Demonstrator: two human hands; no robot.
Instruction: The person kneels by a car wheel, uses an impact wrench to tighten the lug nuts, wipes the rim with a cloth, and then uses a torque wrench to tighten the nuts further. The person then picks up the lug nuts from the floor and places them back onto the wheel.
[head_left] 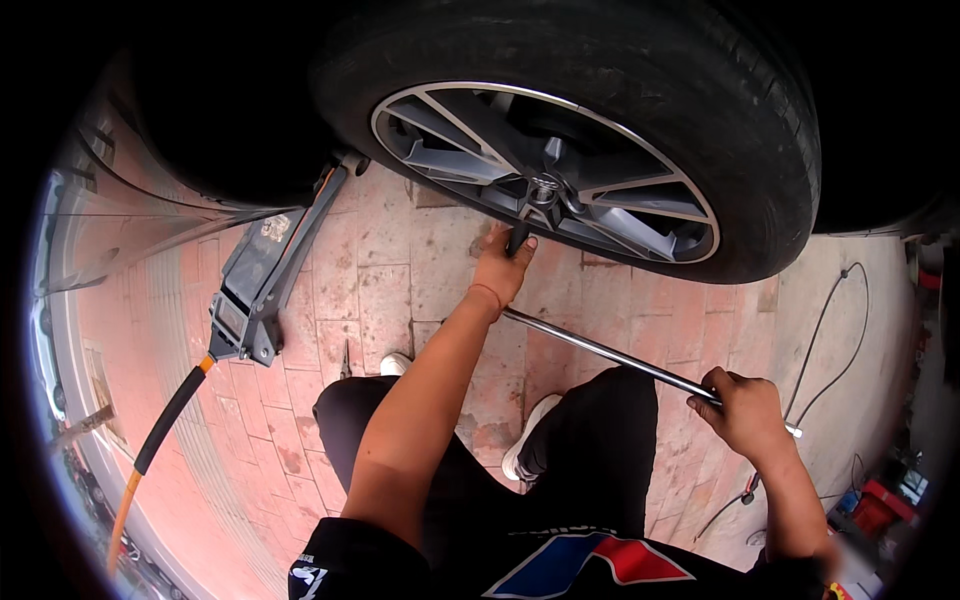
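Note:
A car wheel [548, 187] with a silver and dark spoked rim fills the top middle, its black tyre [765, 150] around it. My left hand [503, 268] is closed around a black socket [517, 238] just below the wheel's centre. From behind my left wrist a long chrome wrench bar [610, 352] slants down to the right. My right hand [745, 412] is wrapped round the bar's far end. My left hand hides where the bar meets the socket, and I cannot tell whether the socket sits on a nut.
A grey floor jack [250, 290] with a black and orange handle [165, 425] reaches under the car at left. My knees are bent below the wheel, over reddish paving [340, 290]. A thin black hose [815, 335] lies at right, near red items [880, 505].

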